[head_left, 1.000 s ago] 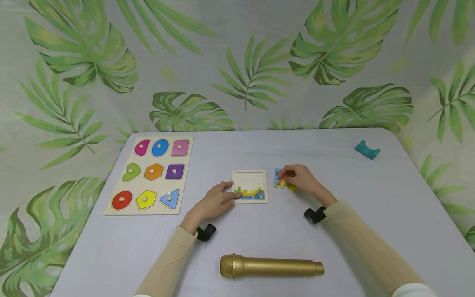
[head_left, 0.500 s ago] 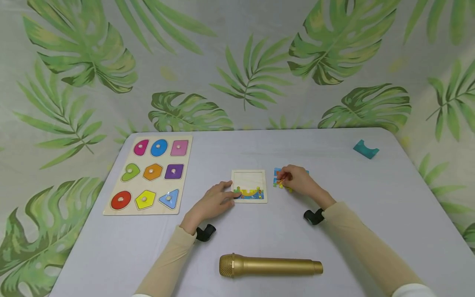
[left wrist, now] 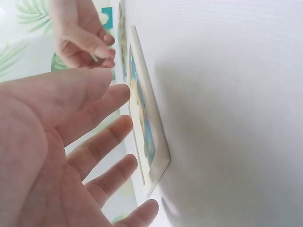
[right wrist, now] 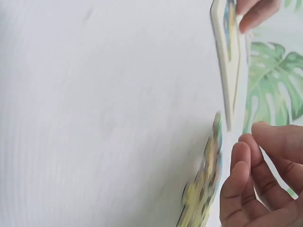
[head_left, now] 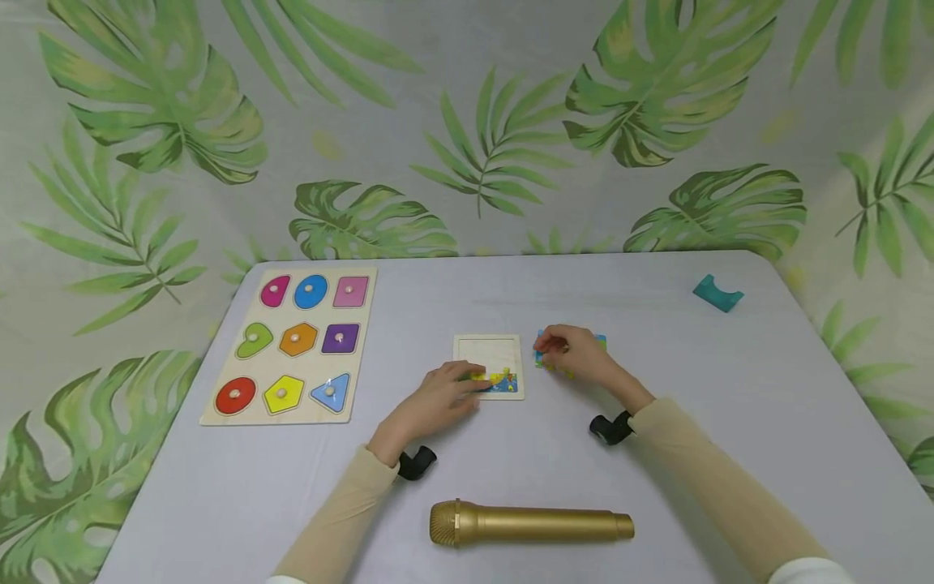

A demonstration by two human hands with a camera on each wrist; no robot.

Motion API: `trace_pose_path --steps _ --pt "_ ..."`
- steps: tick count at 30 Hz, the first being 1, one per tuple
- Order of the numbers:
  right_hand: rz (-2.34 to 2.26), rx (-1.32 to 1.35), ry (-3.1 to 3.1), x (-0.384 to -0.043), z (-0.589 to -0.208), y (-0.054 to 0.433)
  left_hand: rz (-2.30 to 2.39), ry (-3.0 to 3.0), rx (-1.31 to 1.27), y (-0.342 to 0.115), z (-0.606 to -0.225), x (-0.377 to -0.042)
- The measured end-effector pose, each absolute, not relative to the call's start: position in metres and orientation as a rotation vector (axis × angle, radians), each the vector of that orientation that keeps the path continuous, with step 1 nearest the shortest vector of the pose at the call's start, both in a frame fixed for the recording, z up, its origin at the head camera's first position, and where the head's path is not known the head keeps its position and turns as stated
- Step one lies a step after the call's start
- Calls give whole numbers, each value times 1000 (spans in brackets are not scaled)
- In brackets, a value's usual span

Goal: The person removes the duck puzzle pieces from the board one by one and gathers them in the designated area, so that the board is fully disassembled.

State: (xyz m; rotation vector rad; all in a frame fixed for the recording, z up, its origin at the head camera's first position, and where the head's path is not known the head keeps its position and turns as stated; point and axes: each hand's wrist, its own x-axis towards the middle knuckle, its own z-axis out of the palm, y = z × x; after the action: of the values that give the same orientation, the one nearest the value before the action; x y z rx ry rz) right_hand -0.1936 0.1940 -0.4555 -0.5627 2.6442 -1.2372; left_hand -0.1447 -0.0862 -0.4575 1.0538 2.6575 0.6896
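Puzzle tray at centre of bench; filling seems under way, bottom row in, rest bare. Next move likely calls for loose pieces, tray's three o'clock. Left hand relaxed, fingers spread, tray's eight o'clock (contact unclear). Right hand loosely curled above pieces, thumb gap narrow, nothing visibly held.
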Motion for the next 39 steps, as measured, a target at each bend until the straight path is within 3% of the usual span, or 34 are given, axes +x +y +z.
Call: trace_pose_path --steps 13,26,39 --pt "-1160 -804 2563 -183 -456 157 653 2660 1030 -82 -460 -144" --pt "-1309 -668 2457 -184 -457 152 660 2654 990 -79 -455 -145" --pt "-1244 -741 2472 -181 -458 149 679 2648 993 -79 -456 -146"
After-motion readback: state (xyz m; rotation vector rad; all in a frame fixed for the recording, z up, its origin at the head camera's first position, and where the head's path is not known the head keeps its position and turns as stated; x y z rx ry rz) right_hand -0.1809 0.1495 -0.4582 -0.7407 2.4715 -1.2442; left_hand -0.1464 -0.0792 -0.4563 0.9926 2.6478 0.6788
